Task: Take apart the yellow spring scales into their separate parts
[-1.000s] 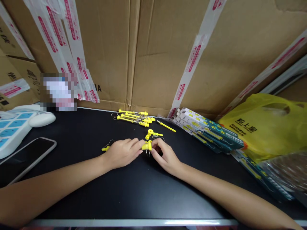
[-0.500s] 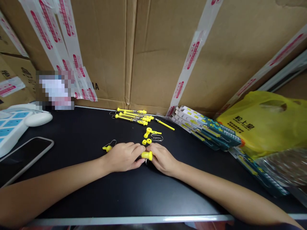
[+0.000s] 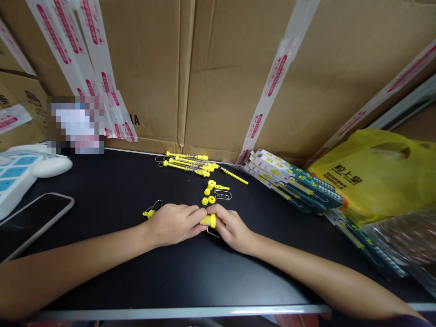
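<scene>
My left hand (image 3: 172, 225) is closed around a yellow spring scale (image 3: 208, 221) held level just above the table. Its wide yellow end pokes out between my hands. Beyond the left wrist, a yellow tip with a wire hook (image 3: 149, 213) sticks out, seemingly the scale's other end; its middle is hidden by the palm. My right hand (image 3: 235, 229) is closed at the wide end, fingers curled beside it. Below that end, a bent metal wire (image 3: 213, 232) shows, partly covered by the right fingers. Just behind my hands lie small yellow caps (image 3: 211, 200) and metal wire hooks (image 3: 223, 195).
Several assembled spring scales (image 3: 187, 165) lie at the back, with a yellow rod (image 3: 235, 175) beside them. Boxed scales (image 3: 289, 177) and a yellow plastic bag (image 3: 371, 168) stand right. A phone (image 3: 34, 222) and power strip (image 3: 13, 177) lie left. Cardboard (image 3: 146, 68) walls the rear.
My right fingers have shifted slightly around the scale's wide end, and more of the bent wire shows below it. The hooked tip at left has moved a little left.
</scene>
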`<action>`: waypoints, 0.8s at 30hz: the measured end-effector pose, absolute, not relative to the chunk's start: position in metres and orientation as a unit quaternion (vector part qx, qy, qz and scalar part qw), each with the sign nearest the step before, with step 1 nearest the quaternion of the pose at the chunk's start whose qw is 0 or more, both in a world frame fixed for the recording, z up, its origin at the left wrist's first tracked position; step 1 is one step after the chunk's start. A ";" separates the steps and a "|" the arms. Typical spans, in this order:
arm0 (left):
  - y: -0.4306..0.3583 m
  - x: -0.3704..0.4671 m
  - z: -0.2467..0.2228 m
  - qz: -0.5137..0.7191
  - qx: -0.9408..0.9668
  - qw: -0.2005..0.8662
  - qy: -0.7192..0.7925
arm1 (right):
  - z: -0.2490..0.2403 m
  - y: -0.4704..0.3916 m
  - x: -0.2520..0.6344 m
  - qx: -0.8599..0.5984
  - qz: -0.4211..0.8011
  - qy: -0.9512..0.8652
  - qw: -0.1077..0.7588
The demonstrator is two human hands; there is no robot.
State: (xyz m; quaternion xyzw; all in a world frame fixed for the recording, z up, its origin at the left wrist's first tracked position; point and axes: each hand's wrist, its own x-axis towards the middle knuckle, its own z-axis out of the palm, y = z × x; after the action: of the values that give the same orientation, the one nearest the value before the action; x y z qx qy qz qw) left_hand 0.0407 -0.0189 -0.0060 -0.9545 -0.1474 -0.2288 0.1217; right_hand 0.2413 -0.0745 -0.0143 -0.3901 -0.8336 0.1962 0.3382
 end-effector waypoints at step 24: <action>-0.019 0.035 0.010 -0.296 -0.917 0.195 -0.181 | -0.017 -0.057 0.250 -0.459 0.243 -0.772 0.366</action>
State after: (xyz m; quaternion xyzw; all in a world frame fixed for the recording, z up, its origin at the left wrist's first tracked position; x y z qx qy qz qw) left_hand 0.0348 -0.0185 0.0096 -0.9173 -0.1808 -0.2965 0.1950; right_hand 0.2498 -0.0573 -0.0171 -0.4590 -0.7722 0.2426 0.3663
